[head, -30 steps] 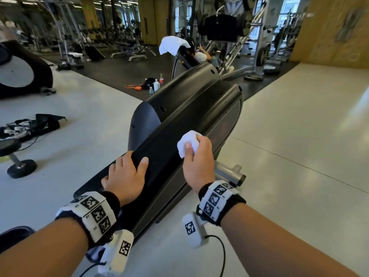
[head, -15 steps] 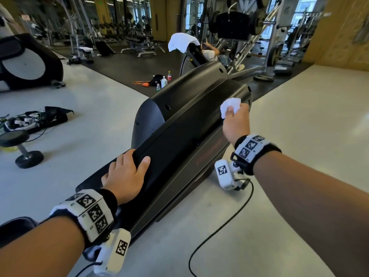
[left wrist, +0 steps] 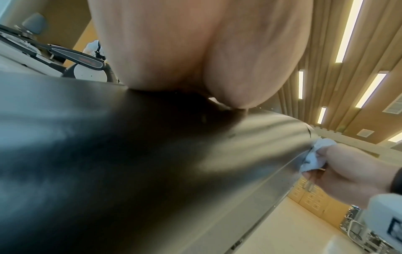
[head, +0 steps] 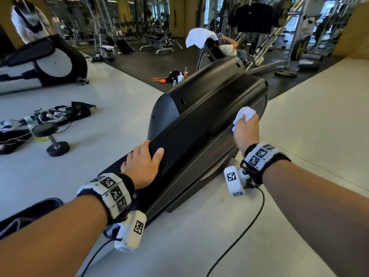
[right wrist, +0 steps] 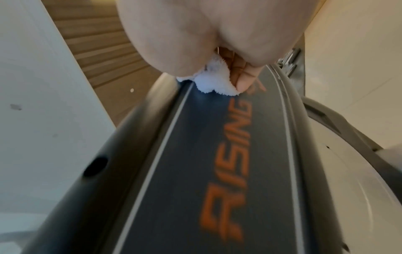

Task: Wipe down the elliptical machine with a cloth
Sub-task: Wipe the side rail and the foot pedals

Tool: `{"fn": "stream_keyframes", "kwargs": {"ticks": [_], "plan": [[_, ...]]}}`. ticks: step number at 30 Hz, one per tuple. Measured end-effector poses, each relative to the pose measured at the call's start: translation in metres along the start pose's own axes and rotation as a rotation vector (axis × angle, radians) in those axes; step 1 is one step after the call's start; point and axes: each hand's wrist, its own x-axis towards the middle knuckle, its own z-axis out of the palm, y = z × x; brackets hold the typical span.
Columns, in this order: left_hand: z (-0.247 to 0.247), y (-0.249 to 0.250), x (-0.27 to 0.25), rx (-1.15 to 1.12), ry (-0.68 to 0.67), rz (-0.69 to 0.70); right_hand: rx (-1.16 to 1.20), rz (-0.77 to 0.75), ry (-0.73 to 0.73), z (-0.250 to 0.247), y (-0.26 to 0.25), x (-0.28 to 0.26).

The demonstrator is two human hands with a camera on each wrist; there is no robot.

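One cloth [head: 244, 117], one elliptical machine [head: 201, 120], two hands. Cloth bunched in right hand [head: 246, 131] grip, pressed against machine's side panel. Left hand [head: 144, 165] flat, relaxed atop housing, nearer end.

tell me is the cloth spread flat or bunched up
Bunched up. The cloth is a crumpled wad gripped in the right hand, pressed against the machine's side panel.

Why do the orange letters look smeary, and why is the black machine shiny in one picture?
Right wrist view: the orange lettering on the elliptical machine is blurred, probably from motion, while the right hand grips the cloth. Left wrist view: ceiling lights glare off the housing, and the left hand looks huge, bent by the wide lens.
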Motion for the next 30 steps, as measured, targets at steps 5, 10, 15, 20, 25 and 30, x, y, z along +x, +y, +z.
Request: {"fn": "stream_keyframes", "kwargs": {"ticks": [5,10,15,20,25,30], "plan": [[-0.002,-0.005,-0.016,0.002,-0.017,0.038,-0.026,-0.062,-0.059,0.021,0.009,-0.052],[-0.001,-0.006,-0.024,0.030,-0.007,0.042,-0.040,-0.069,-0.066,0.047,0.020,-0.109],[0.001,-0.012,-0.023,0.046,-0.014,0.052,-0.048,-0.077,-0.077,0.054,0.028,-0.122],[0.001,-0.015,-0.022,0.041,-0.019,0.065,-0.082,-0.008,-0.011,0.030,0.035,-0.068],[0.001,-0.018,-0.021,0.053,-0.018,0.073,-0.156,-0.031,0.040,0.018,0.050,-0.030],[0.001,-0.016,-0.019,0.067,-0.015,0.075,-0.134,-0.030,0.065,0.032,0.061,-0.050]]}}
